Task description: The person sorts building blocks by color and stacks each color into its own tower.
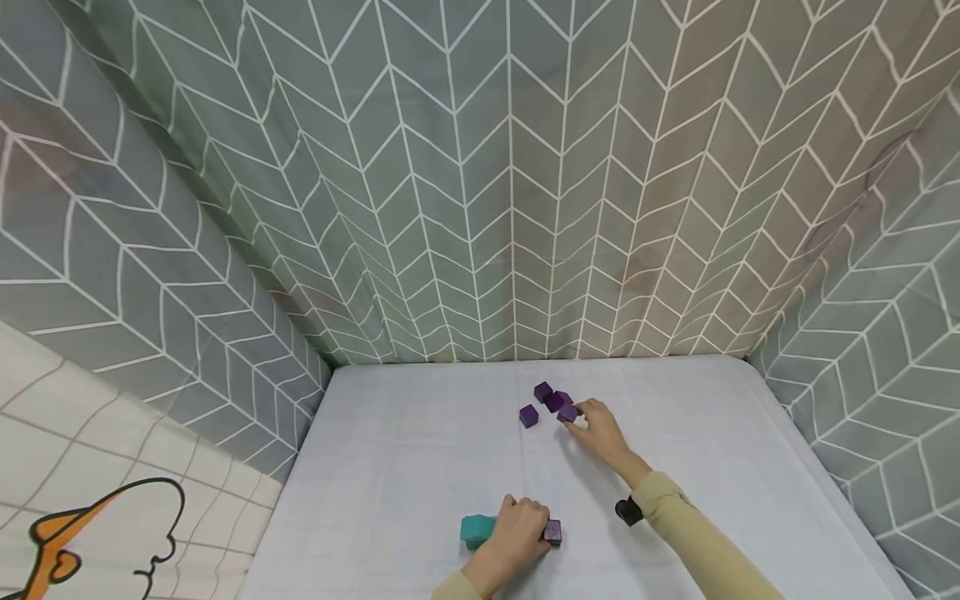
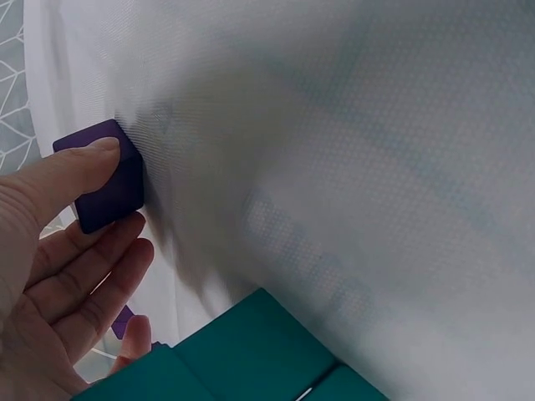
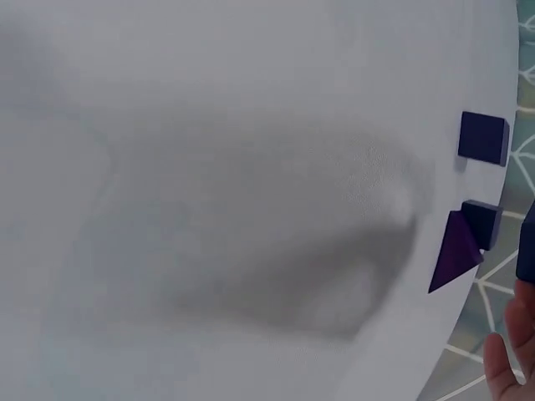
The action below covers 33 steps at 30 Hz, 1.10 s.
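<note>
A purple cube (image 1: 552, 532) is in my left hand (image 1: 519, 530), pinched between thumb and fingers at the table's near side; the left wrist view shows this cube (image 2: 111, 175) with the thumb across it. Beside the little finger are teal blocks (image 1: 477, 529), large at the bottom of the left wrist view, a seam between them. Farther out, my right hand (image 1: 600, 430) pinches a purple block (image 1: 568, 413) by thumb and fingertips. In the right wrist view, only some fingers (image 3: 520, 334) and part of this block (image 3: 527, 246) show at the edge.
Near the right hand lie more purple blocks: one cube (image 1: 528, 416) apart, another (image 1: 543, 391) behind, and a wedge-shaped piece (image 3: 457, 251) against a block. A black device (image 1: 628, 511) sits by the right wrist. Patterned curtains (image 1: 510, 208) border the white table (image 1: 390, 450).
</note>
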Tool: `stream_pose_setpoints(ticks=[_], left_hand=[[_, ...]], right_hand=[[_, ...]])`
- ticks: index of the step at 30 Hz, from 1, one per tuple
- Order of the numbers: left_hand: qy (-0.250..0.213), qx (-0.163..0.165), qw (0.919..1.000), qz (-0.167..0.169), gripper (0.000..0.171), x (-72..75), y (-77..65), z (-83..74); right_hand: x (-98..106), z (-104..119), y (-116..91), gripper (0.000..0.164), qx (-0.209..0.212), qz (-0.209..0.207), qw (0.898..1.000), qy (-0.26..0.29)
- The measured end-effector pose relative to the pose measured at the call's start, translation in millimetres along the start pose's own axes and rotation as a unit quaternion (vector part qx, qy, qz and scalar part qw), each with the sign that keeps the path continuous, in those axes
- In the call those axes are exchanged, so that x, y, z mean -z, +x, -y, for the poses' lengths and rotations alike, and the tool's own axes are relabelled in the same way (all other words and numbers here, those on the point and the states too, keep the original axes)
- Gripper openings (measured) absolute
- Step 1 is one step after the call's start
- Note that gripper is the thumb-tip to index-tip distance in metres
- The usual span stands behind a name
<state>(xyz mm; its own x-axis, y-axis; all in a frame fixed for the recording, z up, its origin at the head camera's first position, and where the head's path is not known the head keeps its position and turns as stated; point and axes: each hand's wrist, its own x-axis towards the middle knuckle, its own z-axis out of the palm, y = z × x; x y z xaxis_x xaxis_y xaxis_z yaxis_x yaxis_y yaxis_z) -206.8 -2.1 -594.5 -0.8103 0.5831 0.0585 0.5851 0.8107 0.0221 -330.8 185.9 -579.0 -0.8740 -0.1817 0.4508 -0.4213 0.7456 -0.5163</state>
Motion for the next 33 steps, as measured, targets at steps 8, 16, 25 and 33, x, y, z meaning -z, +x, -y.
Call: stream_pose_setpoints(ticks=[8,16,25,33], left_hand=[[-0.012,0.011,0.9998,0.008,0.027,0.7,0.5,0.8],[-0.031,0.006,0.9994,-0.017,0.027,0.0,1.1,-2.8],[-0.084,0.039,0.9945,-0.049,0.025,-6.8,-1.1,-11.6],[-0.207,0.087,0.9707,-0.086,0.029,-23.1,-6.2,-17.2]], right_hand=[[13,14,-36,0.026,0.077,0.079,0.994,0.022],[21,13,-90,0.03,0.158,0.15,0.975,0.047],[22,13,-122,0.03,0.143,0.188,0.968,0.084],[22,12,-131,0.03,0.126,0.192,0.968,0.098]])
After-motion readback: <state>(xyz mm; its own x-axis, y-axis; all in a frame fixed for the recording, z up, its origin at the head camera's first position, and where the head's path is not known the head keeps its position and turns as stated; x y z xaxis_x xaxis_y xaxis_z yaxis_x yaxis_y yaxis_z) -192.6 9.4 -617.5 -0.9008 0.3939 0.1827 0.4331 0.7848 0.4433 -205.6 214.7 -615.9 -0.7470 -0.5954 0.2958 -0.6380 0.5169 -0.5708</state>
